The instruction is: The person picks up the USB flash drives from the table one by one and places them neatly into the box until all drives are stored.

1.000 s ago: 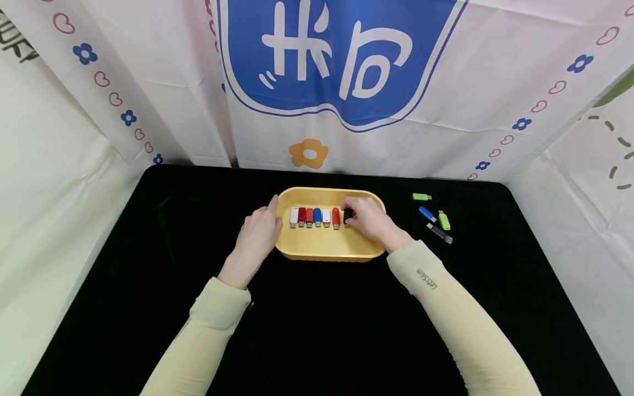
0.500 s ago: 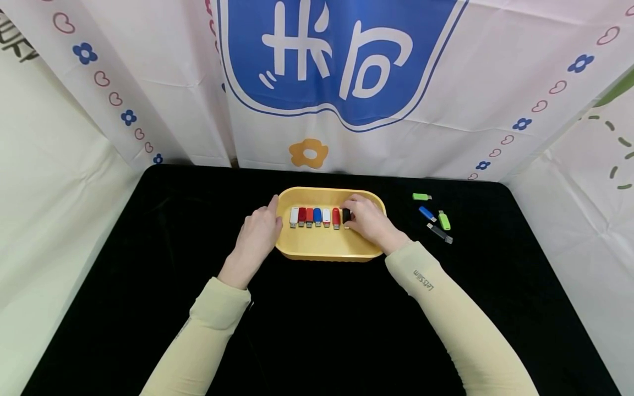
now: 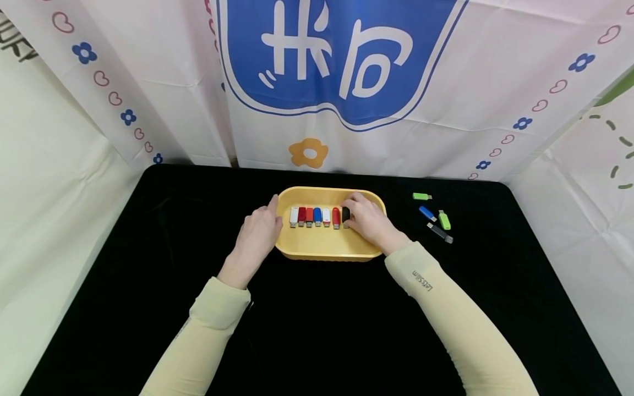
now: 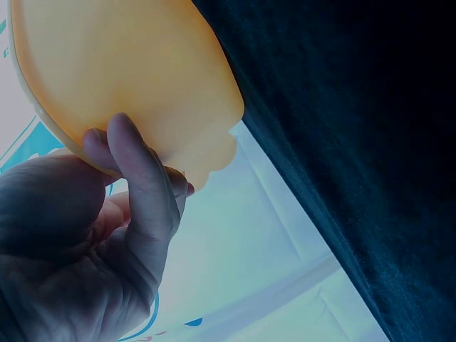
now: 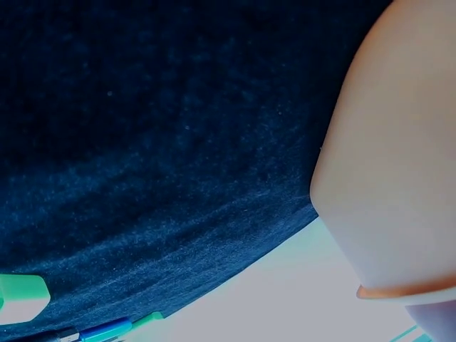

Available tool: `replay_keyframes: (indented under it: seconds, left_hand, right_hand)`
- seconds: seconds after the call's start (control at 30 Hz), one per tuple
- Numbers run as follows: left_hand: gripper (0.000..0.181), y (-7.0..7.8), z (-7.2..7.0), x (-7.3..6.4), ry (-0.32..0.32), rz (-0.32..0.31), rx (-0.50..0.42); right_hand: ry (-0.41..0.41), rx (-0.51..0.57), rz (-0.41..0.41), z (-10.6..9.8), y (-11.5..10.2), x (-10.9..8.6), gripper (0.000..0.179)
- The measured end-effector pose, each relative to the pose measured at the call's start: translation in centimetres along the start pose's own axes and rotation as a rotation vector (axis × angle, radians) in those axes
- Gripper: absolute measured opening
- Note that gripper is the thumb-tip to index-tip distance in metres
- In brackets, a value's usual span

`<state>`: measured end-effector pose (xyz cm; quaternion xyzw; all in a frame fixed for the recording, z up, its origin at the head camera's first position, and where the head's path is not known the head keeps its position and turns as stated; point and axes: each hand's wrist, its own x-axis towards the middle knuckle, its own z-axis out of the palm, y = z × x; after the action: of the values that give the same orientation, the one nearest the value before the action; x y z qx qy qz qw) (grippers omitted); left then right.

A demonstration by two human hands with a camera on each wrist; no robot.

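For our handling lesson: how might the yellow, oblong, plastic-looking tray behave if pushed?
The tray is probably stiff: it looks undented in the left grip. Broad and low, it would likely slide rather than tip. The multicoloured, flat USB sticks inside might shift.

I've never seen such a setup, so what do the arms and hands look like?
They are a person's. The left hand and right hand wear no gloves. The left sleeve and right sleeve are pale yellow, with wide cuffs. Dark lettering on the right one seems to read LetsSlim; the left shows only a sliver of marking.
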<state>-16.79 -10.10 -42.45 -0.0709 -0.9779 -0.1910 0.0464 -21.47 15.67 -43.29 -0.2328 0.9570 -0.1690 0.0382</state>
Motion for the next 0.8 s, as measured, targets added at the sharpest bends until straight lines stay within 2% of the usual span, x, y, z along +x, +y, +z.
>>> replay_keyframes:
  seconds: [0.17, 0.57, 0.8]
  left_hand:
    - [0.052, 0.0, -0.02, 0.02, -0.003, -0.002, -0.003]
    - [0.052, 0.08, -0.13, -0.07, 0.0, -0.002, -0.007]
    - [0.052, 0.07, -0.08, -0.09, 0.002, -0.007, -0.014]
  right_hand:
    - [0.0, 0.008, 0.004, 0.08, 0.11, 0.06, 0.038]
    - [-0.107, -0.014, 0.036, 0.02, 0.16, 0.42, 0.037]
    - [-0.122, -0.019, 0.039, 0.09, 0.25, 0.55, 0.036]
